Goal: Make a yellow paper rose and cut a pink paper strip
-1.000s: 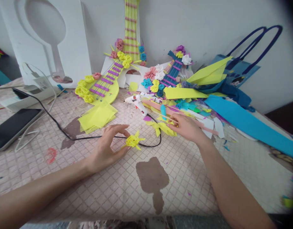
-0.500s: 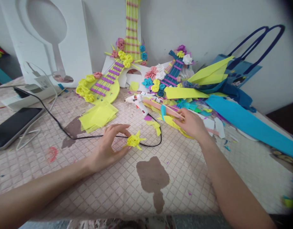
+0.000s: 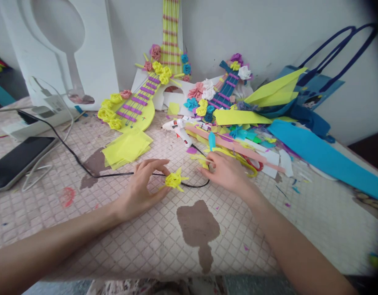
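My left hand [image 3: 140,188] rests on the table and pinches a small yellow paper flower [image 3: 174,180] between thumb and fingertips. My right hand [image 3: 226,174] lies a short way to the right of it, fingers curled down onto yellow paper scraps [image 3: 203,162] beside the loop of a black cord [image 3: 115,176]. What those fingers grip is hidden. A white glue gun [image 3: 180,132] lies just beyond both hands.
A stack of yellow paper squares [image 3: 126,147] and a yellow paper guitar [image 3: 136,108] with paper flowers sit behind. Coloured strips, red-handled scissors [image 3: 255,166], a blue sheet [image 3: 324,159] and a blue bag [image 3: 312,86] crowd the right. A phone [image 3: 17,162] lies at left.
My right hand has pulled back from the pile of paper strips, leftward and toward me, to the scraps by the cord. My left hand stays put with the flower.
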Available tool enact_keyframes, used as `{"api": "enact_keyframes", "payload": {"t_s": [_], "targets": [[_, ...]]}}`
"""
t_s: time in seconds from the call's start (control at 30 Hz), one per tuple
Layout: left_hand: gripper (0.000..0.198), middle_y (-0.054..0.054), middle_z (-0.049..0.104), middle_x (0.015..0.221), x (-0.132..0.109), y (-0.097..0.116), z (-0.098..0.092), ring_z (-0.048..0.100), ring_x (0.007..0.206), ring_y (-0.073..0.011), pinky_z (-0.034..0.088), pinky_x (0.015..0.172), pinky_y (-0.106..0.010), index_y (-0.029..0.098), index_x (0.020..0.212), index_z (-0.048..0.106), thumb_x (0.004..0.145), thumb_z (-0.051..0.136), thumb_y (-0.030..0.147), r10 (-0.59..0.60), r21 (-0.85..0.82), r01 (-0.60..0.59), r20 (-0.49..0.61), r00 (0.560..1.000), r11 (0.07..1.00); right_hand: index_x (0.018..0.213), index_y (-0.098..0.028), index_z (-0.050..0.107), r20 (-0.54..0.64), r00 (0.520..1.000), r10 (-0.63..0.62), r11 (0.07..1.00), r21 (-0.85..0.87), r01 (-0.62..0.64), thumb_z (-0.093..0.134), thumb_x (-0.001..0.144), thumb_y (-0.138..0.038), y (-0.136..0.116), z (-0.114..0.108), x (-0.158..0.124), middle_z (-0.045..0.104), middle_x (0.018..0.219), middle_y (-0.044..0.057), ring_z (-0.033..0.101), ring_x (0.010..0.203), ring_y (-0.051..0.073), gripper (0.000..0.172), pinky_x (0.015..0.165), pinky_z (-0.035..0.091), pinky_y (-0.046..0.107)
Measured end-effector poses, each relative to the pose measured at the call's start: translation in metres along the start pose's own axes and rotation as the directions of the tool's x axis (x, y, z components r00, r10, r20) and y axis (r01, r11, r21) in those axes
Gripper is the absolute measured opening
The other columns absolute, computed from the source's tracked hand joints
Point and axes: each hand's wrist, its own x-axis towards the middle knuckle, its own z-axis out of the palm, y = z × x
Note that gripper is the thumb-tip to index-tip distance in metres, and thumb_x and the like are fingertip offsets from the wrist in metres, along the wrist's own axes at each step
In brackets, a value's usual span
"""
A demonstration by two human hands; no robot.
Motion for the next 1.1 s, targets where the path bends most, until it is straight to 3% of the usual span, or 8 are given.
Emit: {"api": "enact_keyframes", "payload": {"t_s": [0.07,0.23,0.37,0.53,0.63,0.73,0.93,1.1], "targets": [[0.050,-0.005,0.062,0.099,0.000,0.000,0.000,0.055,0.105,-0.0229,0.040,0.096,-0.046,0.023,0.127,0.038,0.083,0.060,0.020,0.001,0.002,-0.001,0.001,1.000,1.000,0.082,-0.022,0.050,0.025,1.000,-0.001,0.998,-0.056,0.002,0.056,0.078,-0.043,-0.002,0.007,-0.002,0.064,0.086,0.004,0.058,0.073,0.020,0.023,0.052,0.027,0.028],[0.050,-0.005,0.062,0.099,0.000,0.000,-0.001,0.055,0.105,-0.0230,0.040,0.096,-0.046,0.023,0.127,0.038,0.082,0.060,0.021,0.001,0.000,-0.001,-0.002,1.000,1.000,0.096,-0.022,0.050,0.065,0.998,0.016,0.998,-0.067,-0.011,0.049,0.075,-0.015,0.002,0.011,-0.002,0.066,0.094,0.005,0.061,0.078,0.021,0.022,0.052,0.030,0.028],[0.051,-0.005,0.062,0.099,-0.001,-0.002,-0.001,0.055,0.106,-0.0232,0.040,0.096,-0.046,0.023,0.127,0.038,0.082,0.060,0.021,0.007,0.002,-0.007,-0.001,1.000,1.000,0.095,-0.022,0.053,0.019,0.997,0.074,0.992,0.100,-0.075,0.049,0.075,-0.012,0.014,-0.003,0.003,0.068,0.093,0.004,0.063,0.079,0.020,0.023,0.060,0.038,0.028],[0.051,-0.005,0.062,0.099,-0.002,-0.002,-0.001,0.055,0.106,-0.0233,0.040,0.095,-0.045,0.023,0.127,0.038,0.081,0.061,0.020,0.006,0.000,-0.006,-0.004,1.000,1.000,0.092,-0.021,0.055,-0.099,0.973,0.209,0.938,0.301,-0.171,0.054,0.074,-0.019,0.049,-0.021,0.010,0.068,0.094,0.005,0.063,0.079,0.020,0.018,0.066,0.044,0.030],[0.051,-0.005,0.063,0.099,-0.001,-0.002,-0.001,0.055,0.106,-0.0231,0.040,0.096,-0.045,0.023,0.128,0.038,0.082,0.060,0.021,0.015,-0.003,-0.015,0.000,1.000,1.000,0.091,-0.021,0.056,-0.063,0.960,0.274,0.940,0.231,-0.253,0.054,0.073,-0.021,0.071,-0.020,0.012,0.068,0.093,0.006,0.063,0.079,0.022,0.018,0.065,0.044,0.031],[0.050,-0.006,0.063,0.100,-0.001,-0.001,-0.001,0.055,0.106,-0.0236,0.039,0.096,-0.046,0.023,0.127,0.038,0.082,0.060,0.022,0.007,-0.002,-0.007,0.011,1.000,1.000,0.092,-0.020,0.058,-0.177,0.942,0.286,0.958,0.081,-0.275,0.054,0.075,-0.025,0.080,-0.017,0.012,0.068,0.094,0.008,0.061,0.083,0.026,0.018,0.067,0.043,0.033],[0.052,-0.005,0.062,0.100,-0.001,0.001,0.001,0.054,0.105,-0.0229,0.038,0.096,-0.044,0.023,0.127,0.038,0.081,0.061,0.019,0.001,-0.001,-0.001,0.023,1.000,1.000,0.080,-0.022,0.057,-0.384,0.897,0.220,0.976,0.095,-0.198,0.051,0.083,-0.032,0.051,-0.026,0.008,0.064,0.075,0.006,0.057,0.068,0.021,0.012,0.063,0.040,0.032],[0.051,-0.004,0.062,0.099,-0.002,0.003,0.004,0.053,0.105,-0.0227,0.036,0.096,-0.043,0.022,0.126,0.039,0.080,0.062,0.019,-0.014,0.004,0.014,0.055,0.998,1.000,0.081,-0.023,0.056,-0.184,0.977,0.108,0.977,0.203,-0.069,0.053,0.084,-0.034,0.009,-0.022,-0.003,0.063,0.069,0.001,0.056,0.060,0.016,0.012,0.054,0.036,0.027]]}}
